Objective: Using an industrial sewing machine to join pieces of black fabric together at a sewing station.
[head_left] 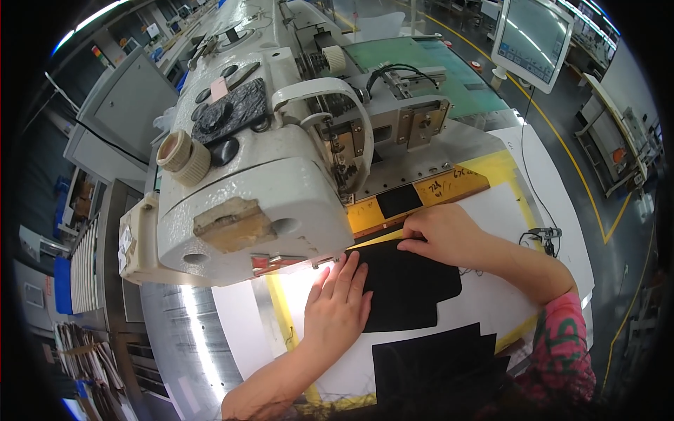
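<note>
A black fabric piece [411,288] lies flat on the white work surface [505,210] in front of a large off-white industrial sewing machine [260,182]. My left hand [337,305] rests flat on the fabric's left edge, fingers spread and pointing up toward the machine head. My right hand [442,235] presses its fingertips on the fabric's top edge, beside a yellow template plate [449,188] with a black rectangular window [399,201]. Neither hand grips anything.
More black fabric pieces [435,365] are stacked near the table's front edge. A touchscreen panel [537,38] stands at the back right, and a green guide plate [421,67] lies behind the machine. A thin cable [540,235] runs along the right edge.
</note>
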A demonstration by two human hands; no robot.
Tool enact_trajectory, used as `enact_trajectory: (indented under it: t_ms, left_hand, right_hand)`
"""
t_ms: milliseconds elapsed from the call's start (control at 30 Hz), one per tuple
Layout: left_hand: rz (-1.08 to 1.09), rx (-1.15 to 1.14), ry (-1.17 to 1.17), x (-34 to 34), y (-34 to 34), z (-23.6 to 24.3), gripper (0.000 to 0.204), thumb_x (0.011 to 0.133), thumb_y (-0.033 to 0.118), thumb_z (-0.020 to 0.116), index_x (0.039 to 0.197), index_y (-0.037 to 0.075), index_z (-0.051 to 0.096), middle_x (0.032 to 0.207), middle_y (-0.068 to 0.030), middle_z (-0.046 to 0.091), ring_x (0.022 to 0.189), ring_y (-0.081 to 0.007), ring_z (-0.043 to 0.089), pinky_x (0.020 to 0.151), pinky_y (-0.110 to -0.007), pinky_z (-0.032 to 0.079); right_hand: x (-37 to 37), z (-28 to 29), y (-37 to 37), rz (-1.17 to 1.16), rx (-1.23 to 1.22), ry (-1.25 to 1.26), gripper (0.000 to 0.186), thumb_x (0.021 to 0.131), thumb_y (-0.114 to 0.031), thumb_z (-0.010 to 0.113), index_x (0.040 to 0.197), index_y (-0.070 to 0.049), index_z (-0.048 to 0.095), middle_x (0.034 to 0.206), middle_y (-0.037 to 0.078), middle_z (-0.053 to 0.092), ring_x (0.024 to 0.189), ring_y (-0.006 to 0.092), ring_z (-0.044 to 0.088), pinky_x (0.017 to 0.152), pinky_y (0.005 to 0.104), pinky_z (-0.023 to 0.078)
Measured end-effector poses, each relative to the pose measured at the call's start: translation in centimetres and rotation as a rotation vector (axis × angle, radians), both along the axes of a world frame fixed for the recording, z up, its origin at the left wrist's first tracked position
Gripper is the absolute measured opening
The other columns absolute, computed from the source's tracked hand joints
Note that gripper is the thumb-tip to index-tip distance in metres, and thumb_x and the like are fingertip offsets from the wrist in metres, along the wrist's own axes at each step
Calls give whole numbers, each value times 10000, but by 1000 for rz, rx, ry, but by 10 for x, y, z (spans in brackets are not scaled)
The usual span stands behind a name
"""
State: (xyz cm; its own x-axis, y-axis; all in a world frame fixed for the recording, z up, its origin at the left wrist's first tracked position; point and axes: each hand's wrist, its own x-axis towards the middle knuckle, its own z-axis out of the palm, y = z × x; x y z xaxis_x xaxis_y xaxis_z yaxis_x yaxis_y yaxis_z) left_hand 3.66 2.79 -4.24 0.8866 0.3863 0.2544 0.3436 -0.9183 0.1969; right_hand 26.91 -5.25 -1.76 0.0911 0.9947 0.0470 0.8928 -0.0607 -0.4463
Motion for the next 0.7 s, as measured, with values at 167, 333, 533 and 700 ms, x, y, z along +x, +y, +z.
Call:
enact_trajectory:
  t_ms: [167, 333, 533, 700]
  left_hand:
    - [-13, 3, -15, 1, 1, 0, 493, 808, 214, 680, 1251, 43, 549, 1367, -123, 483, 1277, -276, 454, 1050, -408, 343]
    - [5, 11, -11, 2, 2, -1, 504, 810, 220, 681, 1262, 43, 543, 1378, -122, 473, 1282, -267, 448, 1053, -406, 342]
    - [3, 31, -6, 1, 4, -4, 499, 809, 190, 679, 1263, 37, 538, 1381, -124, 466, 1279, -275, 449, 1046, -410, 352]
    - [-14, 13, -34, 3, 7, -5, 520, 786, 152, 693, 1265, 33, 530, 1378, -127, 463, 1260, -289, 466, 1023, -422, 384]
  right_hand:
    - [4, -7, 11, -24, 129, -2, 250, 820, -307, 685, 778, -65, 641, 721, 88, 645, 680, 276, 630, 610, 372, 476]
    - [1, -3, 19, -59, 90, -43, 239, 819, -291, 681, 745, -67, 643, 679, 81, 638, 650, 272, 629, 590, 375, 476]
    - [-1, -7, 24, -78, 120, -33, 217, 816, -262, 677, 724, -70, 639, 654, 78, 635, 637, 265, 633, 584, 373, 481]
    - [1, -4, 26, -72, 53, -54, 235, 804, -272, 680, 681, -79, 626, 630, 77, 627, 625, 271, 631, 580, 377, 479]
